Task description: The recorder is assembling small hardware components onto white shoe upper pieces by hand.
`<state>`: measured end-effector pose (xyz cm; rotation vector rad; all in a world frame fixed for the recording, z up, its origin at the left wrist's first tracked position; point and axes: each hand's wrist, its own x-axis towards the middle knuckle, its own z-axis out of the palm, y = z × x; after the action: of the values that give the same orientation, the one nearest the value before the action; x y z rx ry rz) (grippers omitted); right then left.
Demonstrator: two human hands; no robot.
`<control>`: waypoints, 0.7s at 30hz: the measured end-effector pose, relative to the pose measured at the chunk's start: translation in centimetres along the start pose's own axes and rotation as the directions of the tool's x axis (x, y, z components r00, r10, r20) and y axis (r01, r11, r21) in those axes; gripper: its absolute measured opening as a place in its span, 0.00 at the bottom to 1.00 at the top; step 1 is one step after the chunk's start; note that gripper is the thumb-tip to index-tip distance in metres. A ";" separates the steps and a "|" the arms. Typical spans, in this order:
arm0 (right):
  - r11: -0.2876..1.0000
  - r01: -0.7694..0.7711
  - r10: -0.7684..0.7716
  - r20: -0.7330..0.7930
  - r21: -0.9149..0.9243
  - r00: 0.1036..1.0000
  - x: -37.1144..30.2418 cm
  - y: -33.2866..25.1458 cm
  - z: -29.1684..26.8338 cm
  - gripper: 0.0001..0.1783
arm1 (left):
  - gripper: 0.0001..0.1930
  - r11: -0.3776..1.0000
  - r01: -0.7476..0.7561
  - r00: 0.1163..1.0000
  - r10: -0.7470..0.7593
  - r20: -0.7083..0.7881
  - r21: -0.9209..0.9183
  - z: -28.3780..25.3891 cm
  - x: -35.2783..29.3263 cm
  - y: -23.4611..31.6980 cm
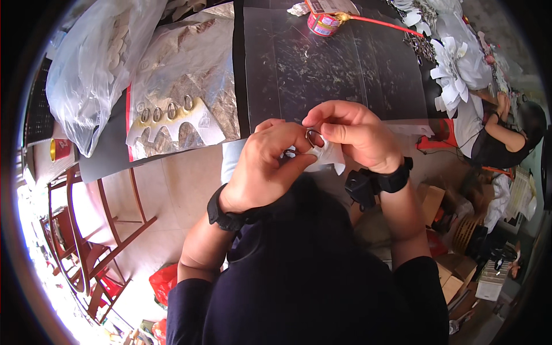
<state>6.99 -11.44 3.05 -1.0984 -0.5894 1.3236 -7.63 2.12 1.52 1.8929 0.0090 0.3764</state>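
My left hand [265,164] and my right hand [361,137] meet in front of my chest at the table's near edge. Between them is a small white sheet-like piece [332,156], partly covered by fingers. Thumb and index finger of my left hand pinch its left side. My right fingers close on an oval metal ring [309,135] at its upper edge. Another dark ring [289,153] peeks out beside my left thumb. On the table to the left lies a white scalloped strip [198,127] with several metal rings [172,111] along its yellowish upper edge.
A pink-red can [323,25] with a red stick [385,25] stands at the back of the black table sheet [345,69]. Clear plastic bags [95,75] fill the far left. White cut pieces [451,69] pile up at right. Another person [506,135] sits beyond them. Wooden chairs [109,218] stand lower left.
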 end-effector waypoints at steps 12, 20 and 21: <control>0.960 0.043 -0.048 -0.012 -0.278 0.999 -0.4 -0.4 0.3 0.20 | 0.06 0.808 0.322 0.923 -0.384 -0.027 -0.493 1.3 -1.0 -1.0; 0.995 -0.098 0.098 0.110 -0.008 0.989 -0.4 0.0 0.0 0.25 | 0.07 0.896 0.232 0.973 -0.216 0.085 -0.378 0.5 -0.5 0.0; 0.995 -0.089 0.091 0.079 -0.036 0.993 -0.3 0.1 0.2 0.25 | 0.07 0.896 0.234 0.972 -0.220 0.079 -0.378 0.4 -0.6 0.0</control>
<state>6.74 -11.70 3.09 -1.1135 -0.6288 1.4460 -8.07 1.69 1.25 1.4868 0.1244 0.1687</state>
